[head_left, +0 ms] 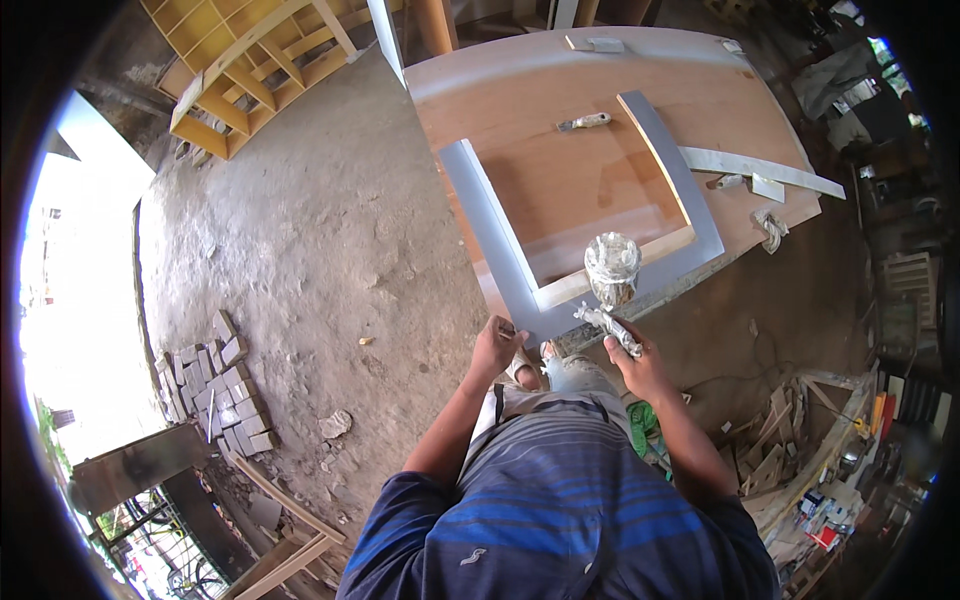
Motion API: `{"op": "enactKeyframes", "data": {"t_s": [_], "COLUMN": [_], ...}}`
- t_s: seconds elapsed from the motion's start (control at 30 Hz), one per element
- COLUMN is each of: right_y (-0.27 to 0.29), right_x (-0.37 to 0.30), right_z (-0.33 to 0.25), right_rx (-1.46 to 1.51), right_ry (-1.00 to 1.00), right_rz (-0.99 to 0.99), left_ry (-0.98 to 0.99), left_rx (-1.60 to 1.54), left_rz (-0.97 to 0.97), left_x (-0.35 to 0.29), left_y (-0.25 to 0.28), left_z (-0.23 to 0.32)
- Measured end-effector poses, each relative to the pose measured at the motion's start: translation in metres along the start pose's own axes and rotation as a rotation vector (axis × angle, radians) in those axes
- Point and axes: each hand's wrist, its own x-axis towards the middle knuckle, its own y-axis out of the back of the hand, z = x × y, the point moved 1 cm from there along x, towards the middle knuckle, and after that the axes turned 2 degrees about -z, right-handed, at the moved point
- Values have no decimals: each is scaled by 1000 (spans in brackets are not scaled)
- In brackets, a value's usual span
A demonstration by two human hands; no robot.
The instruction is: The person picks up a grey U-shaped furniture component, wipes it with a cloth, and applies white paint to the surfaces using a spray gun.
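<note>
Smudging could mar the grey U-shaped frame point(487, 225) on the tabletop point(520, 95) at twelve o'clock if the crusted spray gun point(610, 325) gripped in the right hand point(642, 368) dips, while the left hand point(495, 350) curls by the frame's seven-o'clock corner, hold unclear.

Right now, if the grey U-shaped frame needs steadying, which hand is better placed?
Left, I'd say: the left hand is at the near-left corner of the frame, though contact is hard to confirm. The right hand is occupied, gripping a paint-crusted tool.
</note>
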Motion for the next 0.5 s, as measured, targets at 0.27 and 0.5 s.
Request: {"op": "enactKeyframes", "data": {"t_s": [0.27, 0.5], "right_y": [-1, -11], "right_x": [-7, -23], "right_z": [7, 8], "right_rx": [-156, -56], "right_ry": [163, 28], "right_rz": [57, 63], "left_ry": [41, 16], "left_rx": [7, 11], "left_rz": [2, 8], "left_x": [-4, -6], "left_y": [-3, -3], "left_z": [4, 4]}}
